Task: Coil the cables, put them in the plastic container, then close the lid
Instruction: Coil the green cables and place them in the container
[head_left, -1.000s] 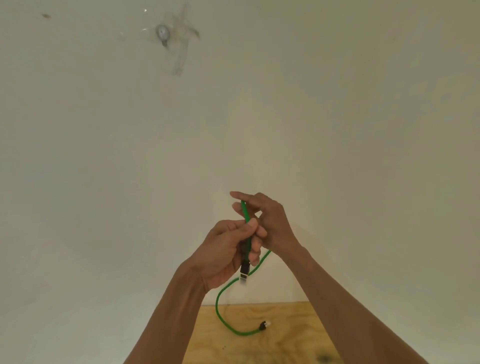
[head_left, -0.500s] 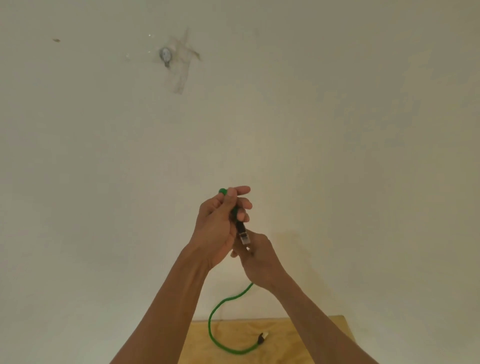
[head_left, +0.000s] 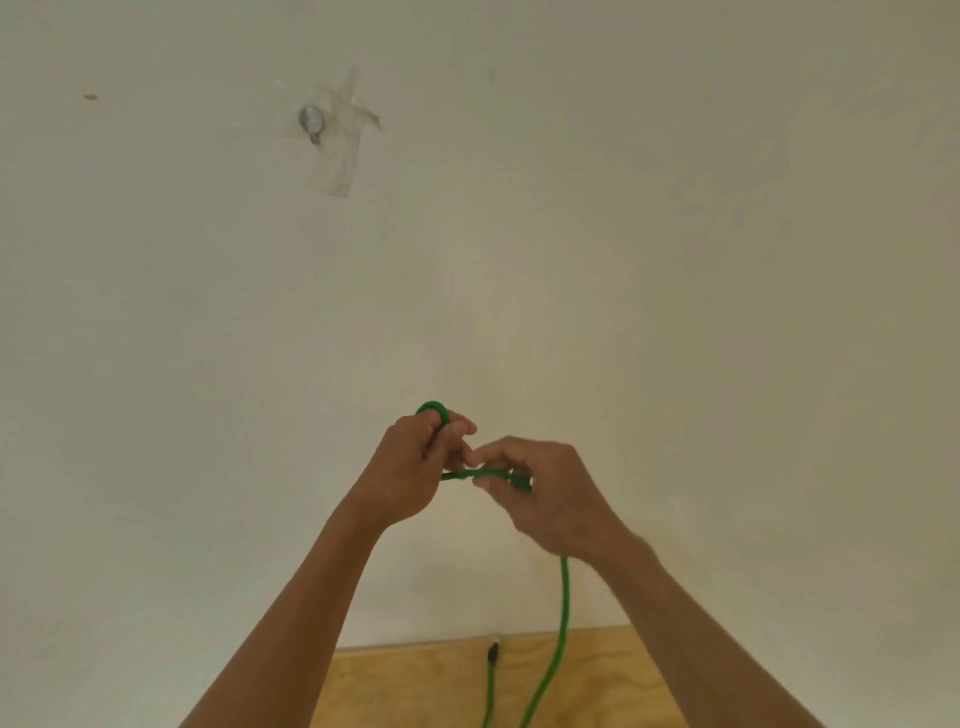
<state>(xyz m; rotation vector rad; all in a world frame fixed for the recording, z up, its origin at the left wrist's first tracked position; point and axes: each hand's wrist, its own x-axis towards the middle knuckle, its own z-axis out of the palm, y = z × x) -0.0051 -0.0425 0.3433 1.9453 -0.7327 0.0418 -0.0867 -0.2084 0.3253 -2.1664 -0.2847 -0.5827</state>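
1. While both arms are raised in front of the pale wall, the left hand has its fingers curled round a small loop of the green cable; the top of that loop shows above the knuckles.
2. The right hand sits just right of the left hand, almost touching it. Its thumb and fingers pinch a short level run of the cable that spans between the two hands.
3. Below the right hand the cable emerges near the wrist and hangs downward, passing in front of the wooden surface and leaving the bottom edge of the view.
4. A second strand rises from the bottom edge, left of the hanging strand, and ends in a dark connector lying on the wood near its far edge.
5. The wooden surface lies directly below the hands, its far edge against the wall.
6. High above and left of the hands, a small metal fitting is fixed to the wall under strips of clear tape.
7. A small brown mark sits on the wall further left of the fitting.
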